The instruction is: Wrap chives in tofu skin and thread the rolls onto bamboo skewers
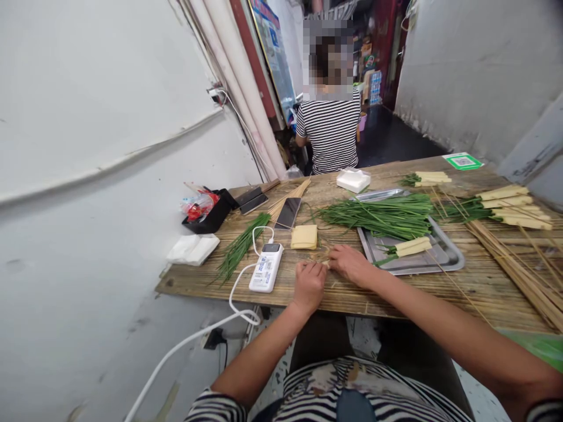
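Note:
My left hand [310, 280] and my right hand [349, 262] meet low over the table, fingers curled in and closed. What they hold is mostly hidden; only a pale bit shows between the fingertips. Just beyond them lies a stack of square yellowish tofu skin sheets [303, 237]. To the right, a metal tray [453, 258] carries a heap of long green chives [387, 211] and a few tofu skin rolls [412, 247] with green ends on a thin skewer. More skewered rolls [514, 205] rest at the far right.
A white power bank [266, 268] with a cable, a phone [288, 213] and a bunch of chives [244, 243] lie left. Beyond are bamboo skewers [290, 196], a black box [213, 214] and tissues [353, 180]. Long sticks [514, 264] lie right. A person [329, 132] sits beyond the table.

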Demonstrator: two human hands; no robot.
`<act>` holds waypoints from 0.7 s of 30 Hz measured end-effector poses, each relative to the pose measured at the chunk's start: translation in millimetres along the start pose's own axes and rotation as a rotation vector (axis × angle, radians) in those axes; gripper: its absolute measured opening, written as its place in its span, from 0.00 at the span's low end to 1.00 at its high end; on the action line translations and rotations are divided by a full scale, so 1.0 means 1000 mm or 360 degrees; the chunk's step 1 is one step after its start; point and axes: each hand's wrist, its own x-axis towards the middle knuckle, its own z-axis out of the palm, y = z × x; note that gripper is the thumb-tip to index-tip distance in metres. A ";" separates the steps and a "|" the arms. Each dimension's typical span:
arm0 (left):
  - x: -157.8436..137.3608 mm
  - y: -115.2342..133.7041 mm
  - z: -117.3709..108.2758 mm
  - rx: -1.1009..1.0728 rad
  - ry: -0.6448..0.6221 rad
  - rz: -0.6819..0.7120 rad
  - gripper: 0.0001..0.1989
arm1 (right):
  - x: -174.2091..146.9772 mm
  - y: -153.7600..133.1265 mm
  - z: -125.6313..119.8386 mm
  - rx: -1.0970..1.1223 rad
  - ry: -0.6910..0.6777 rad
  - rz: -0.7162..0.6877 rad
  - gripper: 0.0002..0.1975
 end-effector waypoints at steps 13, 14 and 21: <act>0.020 -0.015 -0.014 -0.0165 -0.0295 -0.0007 0.13 | -0.007 -0.004 0.010 -0.0019 0.0246 -0.0087 0.14; 0.020 -0.016 -0.013 -0.0174 -0.0294 -0.0008 0.13 | -0.006 -0.003 0.010 -0.0023 0.0223 -0.0091 0.14; 0.009 -0.012 0.003 -0.0061 -0.0059 -0.0022 0.11 | 0.016 0.019 -0.001 0.0172 -0.0102 -0.0209 0.14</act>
